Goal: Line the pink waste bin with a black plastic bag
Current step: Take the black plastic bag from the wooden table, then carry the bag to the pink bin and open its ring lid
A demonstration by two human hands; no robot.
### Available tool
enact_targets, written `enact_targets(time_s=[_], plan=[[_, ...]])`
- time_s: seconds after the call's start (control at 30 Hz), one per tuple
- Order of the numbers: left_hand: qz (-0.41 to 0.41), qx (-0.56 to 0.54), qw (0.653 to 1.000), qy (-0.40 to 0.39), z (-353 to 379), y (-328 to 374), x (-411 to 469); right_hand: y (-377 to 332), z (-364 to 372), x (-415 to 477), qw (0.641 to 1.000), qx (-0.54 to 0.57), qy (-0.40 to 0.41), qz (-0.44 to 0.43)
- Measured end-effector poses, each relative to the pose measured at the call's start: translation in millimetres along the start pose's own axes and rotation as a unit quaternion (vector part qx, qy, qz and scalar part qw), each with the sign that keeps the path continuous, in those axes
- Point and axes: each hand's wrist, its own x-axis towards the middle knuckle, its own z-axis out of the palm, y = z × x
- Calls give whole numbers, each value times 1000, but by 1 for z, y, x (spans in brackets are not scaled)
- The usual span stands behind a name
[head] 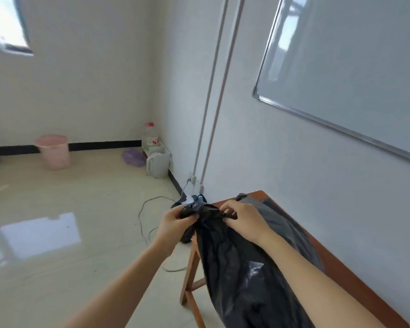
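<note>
Filling the upper right of the view, a whiteboard is mounted on the pale wall, and two white conduits are run down the wall to a socket near the floor. Below the board, a brown wooden table is set against the wall, with further dark plastic spread on its top. A black plastic bag is draped over the table's near edge and hangs down toward the glossy tiled floor. The bag's gathered mouth is pinched between both hands: the left hand is closed on one side of the bunched plastic, and the right hand is closed on the other, fingers curled into the folds. Well apart from the bag, the pink waste bin is stood upright on the floor against the far wall, with no liner seen in it. In the far corner a white kettle is placed beside a purple bag, with a clear bottle behind them. A thin cable is trailed across the floor.
</note>
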Motion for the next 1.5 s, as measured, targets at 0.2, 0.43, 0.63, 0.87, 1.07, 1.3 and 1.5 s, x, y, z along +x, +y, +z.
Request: enact_targets(time_s=[0.2,0.43,0.63,0.87,1.07,1.3,1.5], plan=[[-3,17,992,122,-116,12,-14,-89,57,58,993,-6,-61,-96],[19,21,963,268,-276,20,-34,-222,153,138,970,0,-122,-208],[54,144,918,366,-401,23,-32,-326,234,207,958,10,-159,-238],[63,270,879,389,-496,8,7,-386,302,284,956,29,-175,-232],[36,254,892,372,-548,3,93,-396,339,377,962,49,-172,-205],[-19,190,896,402,-612,17,229,-410,365,528,965,90,-177,-170],[-41,189,885,423,-673,16,313,-446,396,636,965,68,-183,-176]])
